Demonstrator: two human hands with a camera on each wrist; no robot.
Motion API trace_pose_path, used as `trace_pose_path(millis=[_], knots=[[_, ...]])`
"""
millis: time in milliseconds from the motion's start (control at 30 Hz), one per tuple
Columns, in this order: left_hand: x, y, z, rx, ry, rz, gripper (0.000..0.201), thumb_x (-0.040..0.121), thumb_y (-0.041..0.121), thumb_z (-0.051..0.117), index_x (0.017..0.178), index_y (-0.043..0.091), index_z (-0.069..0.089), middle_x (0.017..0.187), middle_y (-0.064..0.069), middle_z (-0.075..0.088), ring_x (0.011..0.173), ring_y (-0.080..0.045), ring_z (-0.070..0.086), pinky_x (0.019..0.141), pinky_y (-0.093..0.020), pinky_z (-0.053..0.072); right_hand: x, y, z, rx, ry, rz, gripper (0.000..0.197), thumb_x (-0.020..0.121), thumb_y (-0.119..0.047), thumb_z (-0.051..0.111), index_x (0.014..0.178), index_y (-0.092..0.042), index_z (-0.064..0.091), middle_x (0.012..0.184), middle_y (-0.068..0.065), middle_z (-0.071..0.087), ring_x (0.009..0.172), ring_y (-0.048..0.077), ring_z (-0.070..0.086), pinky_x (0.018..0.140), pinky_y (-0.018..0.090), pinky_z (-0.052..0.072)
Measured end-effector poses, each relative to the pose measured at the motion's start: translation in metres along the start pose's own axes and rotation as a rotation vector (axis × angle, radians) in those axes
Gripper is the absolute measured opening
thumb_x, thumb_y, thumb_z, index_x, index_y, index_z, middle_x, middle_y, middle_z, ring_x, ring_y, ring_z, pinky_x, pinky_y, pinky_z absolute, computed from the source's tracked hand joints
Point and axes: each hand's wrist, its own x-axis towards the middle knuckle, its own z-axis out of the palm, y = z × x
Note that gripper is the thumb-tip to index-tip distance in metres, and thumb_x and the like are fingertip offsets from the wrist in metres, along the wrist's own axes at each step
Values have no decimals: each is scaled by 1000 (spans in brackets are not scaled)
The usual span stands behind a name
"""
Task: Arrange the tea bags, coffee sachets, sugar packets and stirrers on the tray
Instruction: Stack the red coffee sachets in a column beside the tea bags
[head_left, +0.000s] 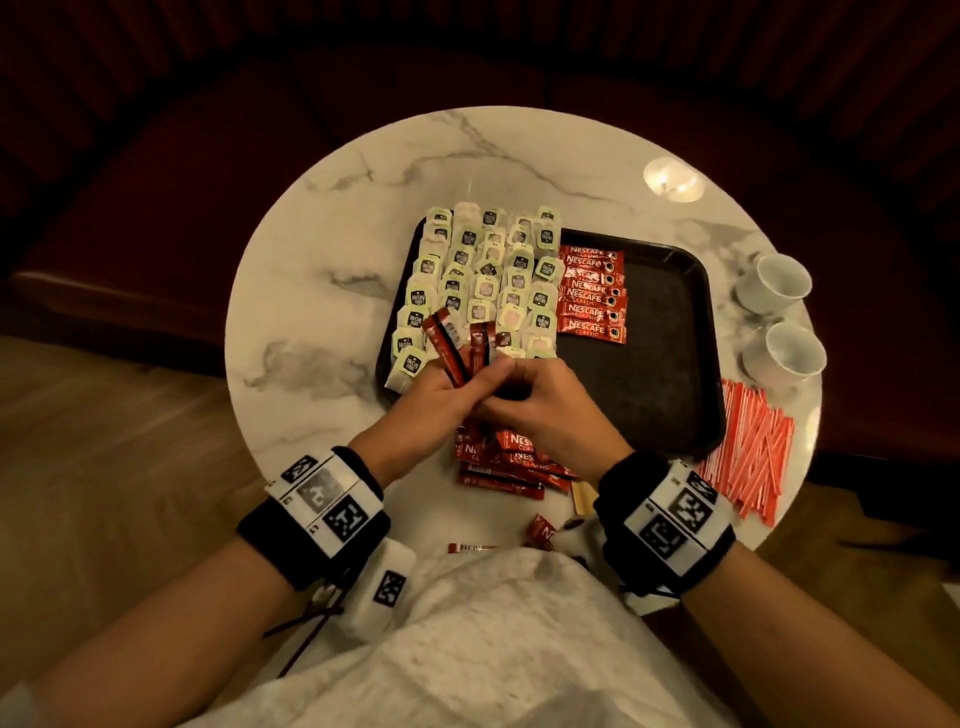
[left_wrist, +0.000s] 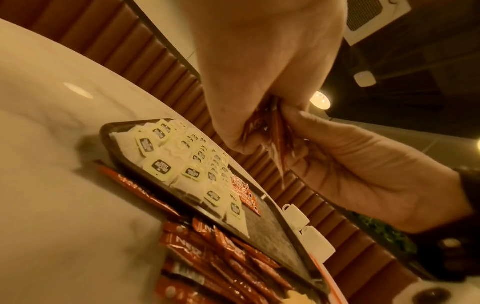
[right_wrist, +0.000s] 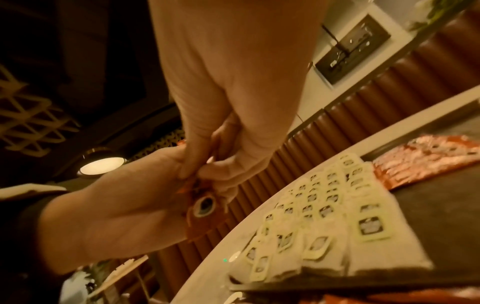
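Both hands meet above the near left edge of the black tray (head_left: 654, 358). My left hand (head_left: 447, 389) grips a fanned bundle of red coffee sachets (head_left: 457, 348), and my right hand (head_left: 535, 389) pinches the same bundle; in the left wrist view the sachets (left_wrist: 275, 131) sit between both sets of fingers. Rows of tea bags (head_left: 483, 280) cover the tray's left part. Beside them lies a column of coffee sachets (head_left: 592, 296). More sachets (head_left: 509, 462) are piled on the table under my wrists. Red-and-white sticks (head_left: 753, 452) lie at the table's right edge.
Two white cups (head_left: 779, 283) (head_left: 789, 353) stand right of the tray on the round marble table (head_left: 311, 270). Wooden stirrers (head_left: 582, 499) and two loose sachets (head_left: 540, 532) lie near the front edge. The tray's right half is bare. A dark padded bench runs behind the table.
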Motion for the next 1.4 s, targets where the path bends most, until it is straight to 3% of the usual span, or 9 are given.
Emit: trace_pose_path(millis=[167,300,433,533,700,867,1067,1233,1400], knots=[[0,-10,-13,22,108,-19,26,100,34,46,91,21,68,84,1,73,88,-17,70,86,-39,54,-20,12,-18,-146,-59,55,39,83,-21,78,120,-15,70,103,-6,75,97,0,69,88,18,53],[-9,-23,-18,223,-45,-42,12,102,19,46,96,25,55,67,9,55,56,4,56,58,-12,45,-51,41,-36,-547,-130,201,14,90,-28,71,104,-26,72,96,-11,70,78,-1,66,72,18,53],[-20,-53,-12,720,-327,25,5,97,23,57,101,27,56,94,8,66,82,-3,61,70,-15,45,-79,77,-39,-829,-250,334,16,90,-42,67,104,-36,63,105,-13,59,90,-1,55,74,11,44],[-28,-68,3,953,-483,46,33,89,42,66,113,20,58,110,3,67,94,-10,62,83,-29,52,-87,88,-29,-880,-266,369,27,90,-39,68,114,-31,62,111,-10,59,94,2,53,72,11,40],[-37,-79,28,1238,-603,105,44,88,59,58,114,24,52,113,2,64,97,-17,60,85,-33,49,-88,94,-12,-944,-290,317,28,95,-30,62,123,-25,57,121,-5,58,104,8,52,86,15,41],[-32,-84,30,1248,-561,151,48,88,56,59,120,22,51,121,4,59,106,-17,58,86,-34,48,-85,93,-14,-905,-205,289,23,97,-28,59,118,-19,60,117,0,60,100,11,55,85,19,45],[-21,-82,17,1232,-467,147,46,91,38,62,131,19,49,132,3,50,115,-20,56,92,-39,49,-82,92,-19,-851,-18,224,17,95,-28,63,106,-15,64,107,1,64,91,11,53,73,18,32],[-26,-85,9,1211,-485,174,61,83,53,67,130,19,47,131,4,49,112,-15,54,91,-33,49,-82,88,-26,-760,111,216,13,92,-29,67,98,-18,66,91,-5,60,80,6,49,63,11,33],[-28,-89,8,1326,-447,254,44,93,32,62,132,16,48,136,-2,43,111,-17,55,93,-30,48,-83,81,-30,-632,186,209,13,89,-34,71,94,-24,65,87,-11,60,72,2,53,60,10,36]])
